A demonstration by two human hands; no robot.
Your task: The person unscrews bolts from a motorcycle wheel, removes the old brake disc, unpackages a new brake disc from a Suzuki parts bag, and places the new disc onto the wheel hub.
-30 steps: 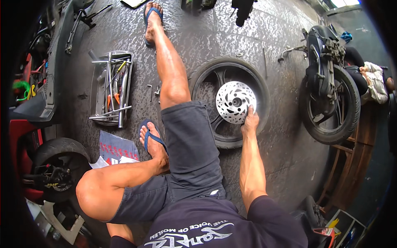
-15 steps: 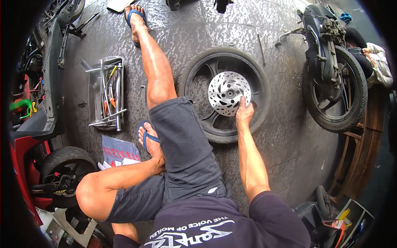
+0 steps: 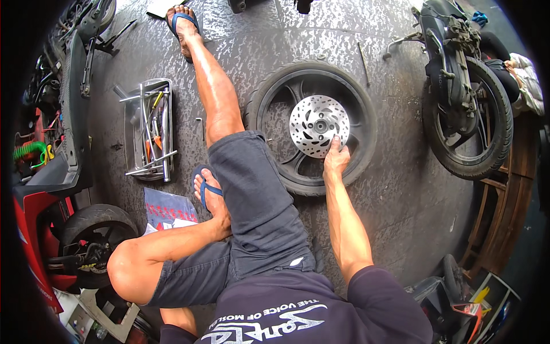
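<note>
My right hand (image 3: 338,157) is closed on the lower edge of a silver perforated brake disc (image 3: 314,114), thumb over its face. The disc lies over the middle of a black spoked wheel with tyre (image 3: 260,97), flat on the floor beside my outstretched leg. My left arm (image 3: 177,320) shows only in part at the lower edge; its hand is hidden behind my body. A metal tray (image 3: 134,129) of long tools, some with yellow and orange handles, sits left of my leg.
Motorcycles stand at left (image 3: 34,241) and right (image 3: 452,80). A person (image 3: 524,86) is behind the right one, near wooden shelving (image 3: 510,212). A printed plastic package (image 3: 169,203) lies by my foot. A thin rod (image 3: 364,63) lies beyond the wheel.
The view has shifted, so the wheel, disc and my right hand sit higher and slightly left in the picture. My right hand stays on the disc's edge.
</note>
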